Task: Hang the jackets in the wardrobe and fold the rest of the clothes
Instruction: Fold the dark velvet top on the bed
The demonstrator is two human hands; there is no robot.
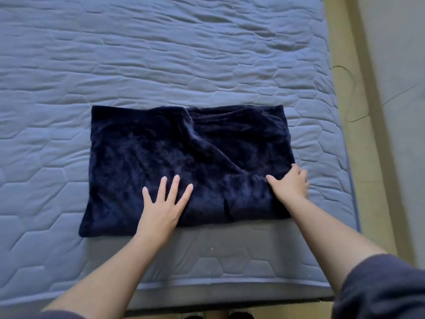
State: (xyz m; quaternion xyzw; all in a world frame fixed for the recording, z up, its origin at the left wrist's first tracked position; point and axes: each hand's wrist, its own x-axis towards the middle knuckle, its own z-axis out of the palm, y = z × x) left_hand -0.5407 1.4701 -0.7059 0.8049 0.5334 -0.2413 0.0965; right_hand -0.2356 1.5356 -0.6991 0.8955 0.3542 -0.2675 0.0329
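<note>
Left hand [164,203] lay flat, grip apart, on navy fleece [184,153] on bed [161,54]; right hand [291,184] clamped fleece's right edge.

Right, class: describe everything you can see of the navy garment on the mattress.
The garment is navy, plush and fleece-like, folded into a rough rectangle with creases across its top. It lies flat on the quilted blue mattress, near the front edge. The left hand presses flat on it; the right hand grips its right edge.

R sleeve [379,288] dk grey, loose; L sleeve [62,315] same; 2 forearms [110,261] bare.
</note>
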